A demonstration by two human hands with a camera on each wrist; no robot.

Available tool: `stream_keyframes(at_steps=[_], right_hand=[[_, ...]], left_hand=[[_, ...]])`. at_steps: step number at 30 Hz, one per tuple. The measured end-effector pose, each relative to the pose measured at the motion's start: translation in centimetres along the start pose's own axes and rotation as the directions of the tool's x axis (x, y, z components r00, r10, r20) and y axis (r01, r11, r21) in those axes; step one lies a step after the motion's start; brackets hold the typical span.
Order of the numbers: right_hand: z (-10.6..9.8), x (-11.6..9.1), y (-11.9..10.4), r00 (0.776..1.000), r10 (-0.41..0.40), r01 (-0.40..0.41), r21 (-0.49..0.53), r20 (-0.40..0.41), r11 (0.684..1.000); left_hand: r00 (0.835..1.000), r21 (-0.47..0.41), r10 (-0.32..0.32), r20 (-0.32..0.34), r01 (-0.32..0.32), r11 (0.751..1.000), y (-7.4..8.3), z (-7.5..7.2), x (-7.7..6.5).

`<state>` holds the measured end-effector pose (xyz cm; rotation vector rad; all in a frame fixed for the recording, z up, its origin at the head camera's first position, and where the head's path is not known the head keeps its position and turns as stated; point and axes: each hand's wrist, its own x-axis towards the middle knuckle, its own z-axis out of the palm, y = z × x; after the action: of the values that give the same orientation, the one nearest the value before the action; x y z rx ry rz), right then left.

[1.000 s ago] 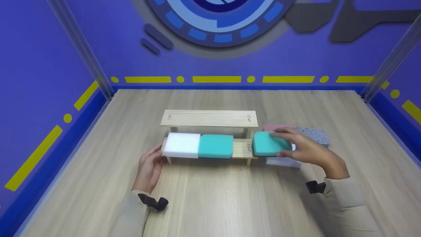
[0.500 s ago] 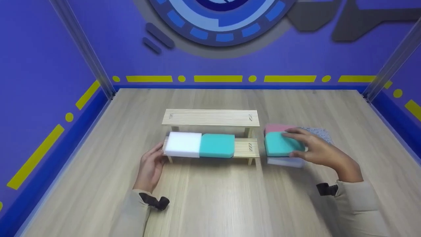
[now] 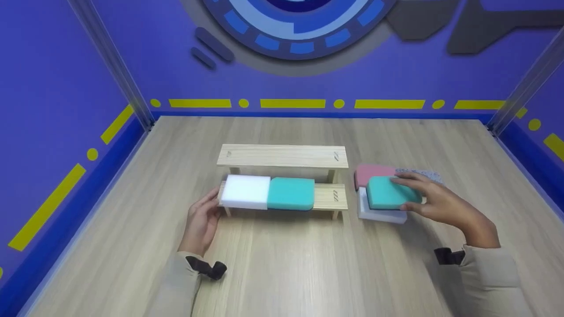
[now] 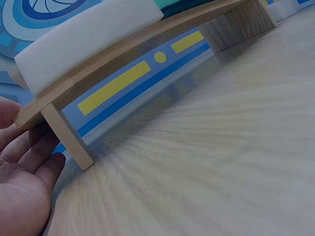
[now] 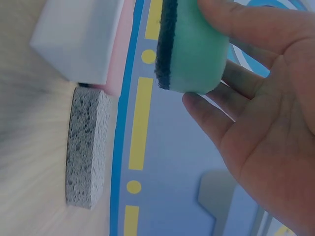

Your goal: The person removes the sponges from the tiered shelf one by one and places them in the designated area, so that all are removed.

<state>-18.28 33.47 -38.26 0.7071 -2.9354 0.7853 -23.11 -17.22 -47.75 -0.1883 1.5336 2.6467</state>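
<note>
My right hand (image 3: 445,202) grips a teal scouring sponge (image 5: 199,54), whose dark scrubbing layer shows in the right wrist view. It is held up over a white sponge (image 3: 382,215), apart from it. My left hand (image 3: 200,224) pinches the left end of a wooden shelf's lower board (image 3: 330,197); in the left wrist view the thumb lies at the board's end, with the fingers beneath. On that board a white foam block (image 3: 245,191) and another teal sponge (image 3: 291,193) lie side by side. Behind stands a higher board (image 3: 282,156) with nothing on it.
Right of the shelf, a pink sponge (image 3: 373,174) lies behind the white one. A grey speckled sponge (image 5: 87,147) is beside them, partly hidden by my right hand in the head view. Blue walls (image 3: 282,88) edge the wooden table (image 3: 282,273).
My right hand has moved right with the teal sponge, from the shelf's right end to above the white sponge. More of the pink sponge shows. My left hand stays at the shelf.
</note>
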Motion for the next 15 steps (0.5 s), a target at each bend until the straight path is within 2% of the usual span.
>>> stream_keyframes(at_steps=[8, 15], right_hand=[[-0.1, -1.2, 1.2, 0.998, -0.015, 0.012, -0.056, -0.063, 0.998], [-0.5, -2.5, 2.8, 0.995, 0.012, -0.014, -0.026, -0.097, 1.000]], left_hand=[[1.000, 0.020, -0.005, 0.000, 0.005, 1.000, -0.2, -0.2, 0.0], [1.000, 0.023, 0.012, 0.000, -0.012, 1.000, -0.1, 0.0, 0.1]])
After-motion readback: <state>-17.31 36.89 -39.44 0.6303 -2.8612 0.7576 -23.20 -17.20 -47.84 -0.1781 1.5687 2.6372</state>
